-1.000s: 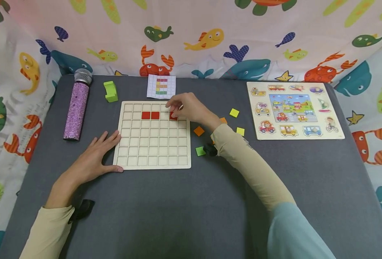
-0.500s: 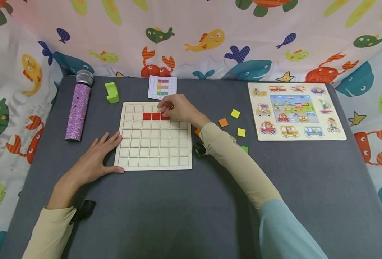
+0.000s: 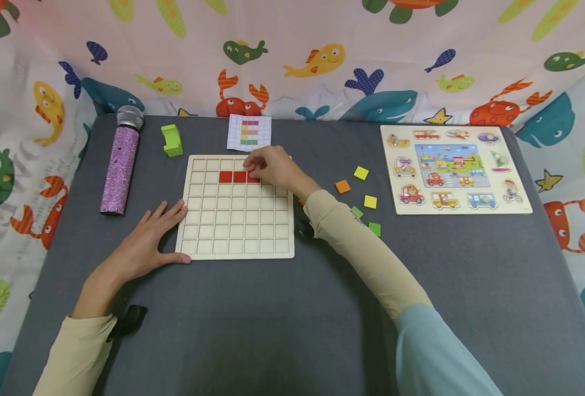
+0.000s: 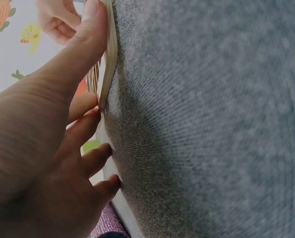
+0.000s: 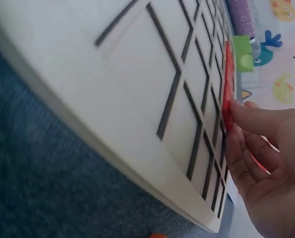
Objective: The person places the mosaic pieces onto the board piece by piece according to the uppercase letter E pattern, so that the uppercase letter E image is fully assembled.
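Note:
A pale wooden grid board lies flat on the table. In its second row from the back sit red square tiles side by side. My right hand pinches the rightmost red tile between thumb and fingers, at its slot in the row. In the head view the hand covers part of that tile. My left hand is spread at the board's left side, thumb at the front left corner and fingertips along the left edge.
Loose orange, yellow and green tiles lie right of the board. Behind it is a pattern card. A green wavy block and glittery microphone stand back left; a vehicle picture puzzle lies right.
My right hand has moved left along the row with the red tile, up to the other red tiles, then stayed about there. The left hand keeps its place at the board.

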`<state>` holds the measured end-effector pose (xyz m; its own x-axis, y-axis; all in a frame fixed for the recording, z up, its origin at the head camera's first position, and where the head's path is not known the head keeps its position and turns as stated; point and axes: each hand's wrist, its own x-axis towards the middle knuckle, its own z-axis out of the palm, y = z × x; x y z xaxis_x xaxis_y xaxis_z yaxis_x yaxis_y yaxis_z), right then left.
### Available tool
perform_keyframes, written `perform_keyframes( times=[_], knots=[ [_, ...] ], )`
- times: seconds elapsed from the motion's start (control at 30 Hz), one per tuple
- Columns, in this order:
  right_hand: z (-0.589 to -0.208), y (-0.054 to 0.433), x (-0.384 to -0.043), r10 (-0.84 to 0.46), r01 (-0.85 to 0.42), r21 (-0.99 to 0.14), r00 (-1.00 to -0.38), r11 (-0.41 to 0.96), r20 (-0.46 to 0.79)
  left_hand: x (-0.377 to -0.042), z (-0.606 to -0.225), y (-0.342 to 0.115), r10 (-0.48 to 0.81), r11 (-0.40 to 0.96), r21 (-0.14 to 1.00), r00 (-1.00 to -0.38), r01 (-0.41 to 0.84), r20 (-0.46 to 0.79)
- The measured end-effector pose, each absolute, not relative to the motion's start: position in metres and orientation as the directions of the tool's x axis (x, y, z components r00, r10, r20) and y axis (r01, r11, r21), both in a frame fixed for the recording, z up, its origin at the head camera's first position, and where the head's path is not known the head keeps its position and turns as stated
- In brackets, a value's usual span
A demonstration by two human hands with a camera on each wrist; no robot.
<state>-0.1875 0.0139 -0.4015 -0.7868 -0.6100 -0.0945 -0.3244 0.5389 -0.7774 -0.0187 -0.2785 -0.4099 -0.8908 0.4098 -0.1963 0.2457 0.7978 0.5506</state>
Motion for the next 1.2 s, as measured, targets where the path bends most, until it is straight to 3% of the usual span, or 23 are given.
perform_keyframes(
  times=[0.23,0.6,0.77,1.2],
  knots=[
    [-0.395,0.041,-0.179,-0.615,-0.358,-0.775,-0.787,0.52,-0.049,-0.019,-0.408,-0.278,0.414,0.791,0.56,-0.89,0.248,-0.19],
    [-0.384,0.155,-0.168,-0.452,-0.336,-0.698,-0.892,0.633,0.019,-0.018,-0.409,-0.277,0.408,0.796,0.554,-0.892,0.244,-0.193],
    [-0.385,0.198,-0.167,-0.37,-0.277,-0.638,-0.929,0.718,-0.013,-0.019,-0.408,-0.276,0.408,0.795,0.555,-0.892,0.244,-0.193],
    [-0.395,0.221,-0.166,-0.341,-0.228,-0.588,-0.936,0.776,-0.088,-0.019,-0.41,-0.277,0.412,0.793,0.554,-0.893,0.253,-0.181]
  ],
)
